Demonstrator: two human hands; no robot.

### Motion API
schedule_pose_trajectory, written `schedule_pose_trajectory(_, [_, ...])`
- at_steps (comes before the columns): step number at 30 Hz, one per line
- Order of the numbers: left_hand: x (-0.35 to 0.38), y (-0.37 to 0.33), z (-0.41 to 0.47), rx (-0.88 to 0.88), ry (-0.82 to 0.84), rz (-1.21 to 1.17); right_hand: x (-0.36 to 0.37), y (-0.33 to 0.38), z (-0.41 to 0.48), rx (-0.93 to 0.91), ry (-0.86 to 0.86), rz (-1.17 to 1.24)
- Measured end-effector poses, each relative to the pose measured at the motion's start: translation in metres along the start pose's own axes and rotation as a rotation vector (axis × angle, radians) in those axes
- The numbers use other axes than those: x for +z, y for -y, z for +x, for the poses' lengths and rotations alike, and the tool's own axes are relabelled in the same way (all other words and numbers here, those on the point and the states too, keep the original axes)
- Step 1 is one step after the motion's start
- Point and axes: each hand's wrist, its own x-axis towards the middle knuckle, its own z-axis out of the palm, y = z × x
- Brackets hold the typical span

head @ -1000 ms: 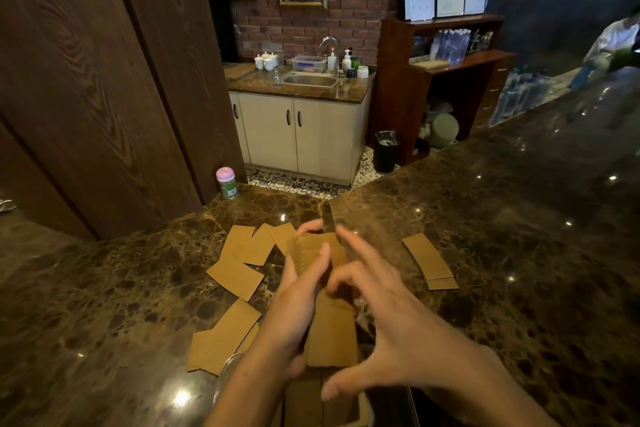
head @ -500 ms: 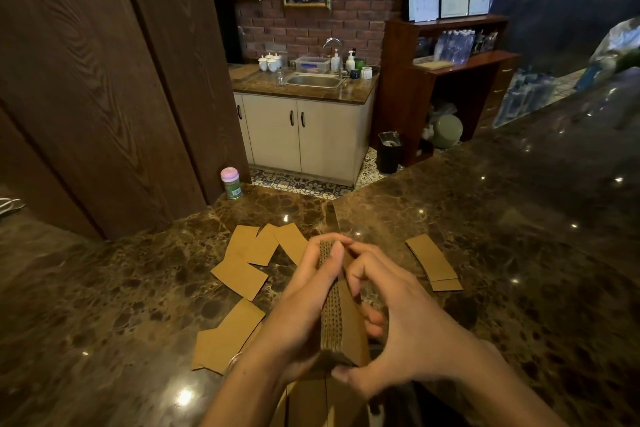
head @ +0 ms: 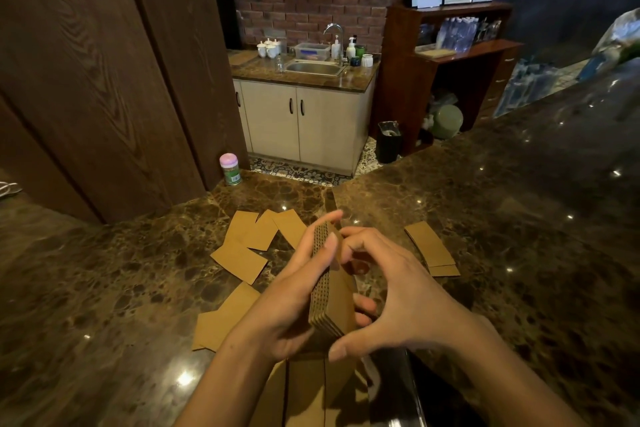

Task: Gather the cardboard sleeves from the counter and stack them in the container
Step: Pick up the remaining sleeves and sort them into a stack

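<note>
1. The left hand (head: 291, 305) grips a stack of brown corrugated cardboard sleeves (head: 330, 291). Its thumb lies across the fluted edge that faces the camera, and its fingertips curl round onto the stack's right face.
2. The right hand (head: 401, 295) holds the same stack by its ends: the bent forefinger touches the far upper end and the thumb presses the near lower corner. Its other fingers are curled, clear of the cardboard.
3. The stack stands on edge, tilted with its far end higher. It is lifted above the dark brown marble counter (head: 104, 288) and sits directly over the container.
4. Of the container, only a thin glossy rim (head: 417, 402) shows at the bottom of the view. More flat brown sleeves (head: 304, 392) stand upright inside it.
5. Loose flat brown sleeves lie on the counter to the left of the hands:
   - an overlapping cluster (head: 256, 232) on the far side;
   - a single sleeve (head: 239, 258) just nearer than the cluster;
   - two or three overlapping sleeves (head: 221, 321) beside the left wrist.
6. To the right of the hands, a pair of overlapping sleeves (head: 431, 250) lies apart from the rest.
7. A small green can with a pink lid (head: 230, 170) stands upright at the counter's far edge, against the dark wooden panel (head: 86, 80).
8. Beyond the counter are a cream cabinet (head: 304, 125) with a steel sink (head: 317, 68), a black bin (head: 388, 141) and a reddish wooden shelf unit (head: 450, 57).
</note>
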Motion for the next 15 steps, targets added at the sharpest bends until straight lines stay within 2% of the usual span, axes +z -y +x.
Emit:
schedule_pose_trajectory(3, [-0.002,0.004,-0.002,-0.001,0.027,-0.032,0.005,-0.001,-0.002,0.001,0.039,0.061])
schedule_pose_trajectory(8, [-0.001,0.009,-0.006,0.008,-0.053,-0.019,0.016,-0.001,-0.001,0.009,-0.006,0.026])
schedule_pose_trajectory(13, [-0.002,0.010,-0.017,-0.069,-0.114,-0.062,0.025,-0.001,-0.002,0.005,0.021,0.048])
schedule_pose_trajectory(15, [-0.008,0.014,-0.024,-0.107,-0.129,0.045,0.025,-0.004,-0.005,0.023,0.041,0.133])
